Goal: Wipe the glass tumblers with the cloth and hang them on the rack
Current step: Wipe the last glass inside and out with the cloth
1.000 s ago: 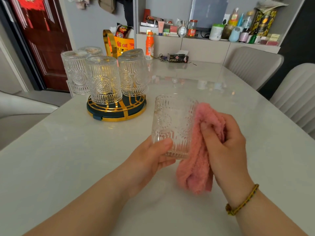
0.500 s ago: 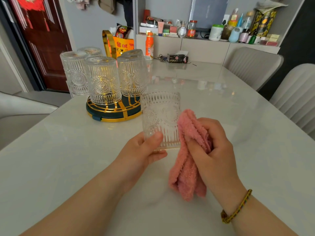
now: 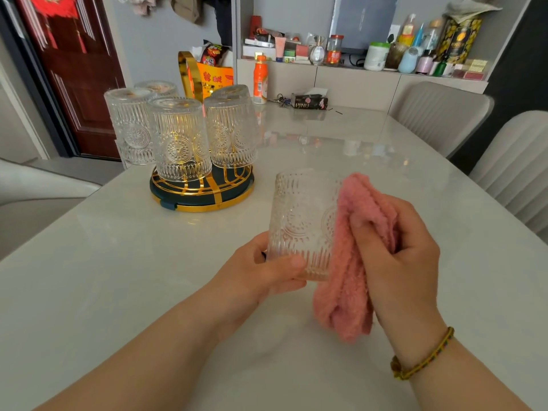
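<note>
left hand (image 3: 261,268) grips the clear embossed glass tumbler (image 3: 302,223) at its base, thumb across front | right hand (image 3: 397,256) clutches the fluffy pink cloth (image 3: 347,277), pressed to the tumbler's right side | round green-and-gold wire rack (image 3: 204,194) with four upturned tumblers beyond the left hand, on the white counter (image 3: 118,262)

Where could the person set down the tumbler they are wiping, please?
Bare tabletop lies left of the left hand, before the rack, and right of the right hand toward the chairs; also beyond the held tumbler. Crowded: the rack's upturned tumblers, and the far edge with bottle, keys, pack.
</note>
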`<action>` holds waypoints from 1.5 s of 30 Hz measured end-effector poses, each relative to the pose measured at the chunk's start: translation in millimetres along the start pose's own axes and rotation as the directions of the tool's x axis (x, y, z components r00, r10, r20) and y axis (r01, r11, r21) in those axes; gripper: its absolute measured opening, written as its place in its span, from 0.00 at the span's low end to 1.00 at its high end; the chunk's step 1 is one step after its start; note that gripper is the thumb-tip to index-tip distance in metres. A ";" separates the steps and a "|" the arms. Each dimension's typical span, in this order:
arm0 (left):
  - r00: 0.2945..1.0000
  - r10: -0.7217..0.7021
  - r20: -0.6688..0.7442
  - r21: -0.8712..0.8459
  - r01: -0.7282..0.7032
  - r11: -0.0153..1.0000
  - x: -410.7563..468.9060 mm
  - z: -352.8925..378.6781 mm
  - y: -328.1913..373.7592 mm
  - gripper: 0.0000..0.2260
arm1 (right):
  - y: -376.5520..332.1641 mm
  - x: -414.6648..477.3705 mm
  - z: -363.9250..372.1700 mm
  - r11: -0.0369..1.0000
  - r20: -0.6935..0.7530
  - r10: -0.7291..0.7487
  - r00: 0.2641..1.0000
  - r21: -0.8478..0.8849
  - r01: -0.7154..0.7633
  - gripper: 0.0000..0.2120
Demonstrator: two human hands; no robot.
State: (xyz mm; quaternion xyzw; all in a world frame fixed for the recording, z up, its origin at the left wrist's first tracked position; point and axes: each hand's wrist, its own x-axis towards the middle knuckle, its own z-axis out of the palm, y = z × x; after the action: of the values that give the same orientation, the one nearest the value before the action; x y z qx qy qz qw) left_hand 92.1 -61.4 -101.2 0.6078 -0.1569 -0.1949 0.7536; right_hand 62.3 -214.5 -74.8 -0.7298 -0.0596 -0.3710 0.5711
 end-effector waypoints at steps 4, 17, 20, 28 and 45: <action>0.998 0.040 0.039 -0.135 -0.034 0.990 -0.8 -0.5 3.6 0.38 | 10.0 2.8 4.3 0.954 0.046 0.252 0.967 0.158 -0.256 0.09; 0.997 0.025 0.069 -0.111 -0.018 0.994 -1.0 -1.0 -1.5 0.40 | -0.9 -0.3 -1.3 0.991 0.025 -0.103 0.994 -0.086 0.105 0.03; 0.998 0.029 0.058 -0.156 -0.019 0.988 -1.8 -0.1 1.6 0.36 | 6.8 0.2 1.7 0.994 0.026 0.109 0.994 0.012 -0.109 0.09; 0.985 0.058 -0.163 -0.167 -0.086 0.982 2.7 -4.2 6.7 0.20 | 4.2 -12.3 12.9 0.979 0.241 0.187 0.952 0.031 -0.200 0.03; 1.000 0.007 -0.023 -0.068 -0.008 0.998 2.3 -10.2 7.5 0.22 | 6.1 -16.4 15.0 0.934 0.342 -0.261 0.903 -0.147 0.326 0.12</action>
State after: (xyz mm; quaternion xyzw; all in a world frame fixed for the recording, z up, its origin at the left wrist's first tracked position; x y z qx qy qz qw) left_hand 99.7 -52.3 -96.0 0.5833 -0.1439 -0.1905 0.7763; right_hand 60.7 -197.9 -90.7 -0.8162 -0.2227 -0.3352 0.4146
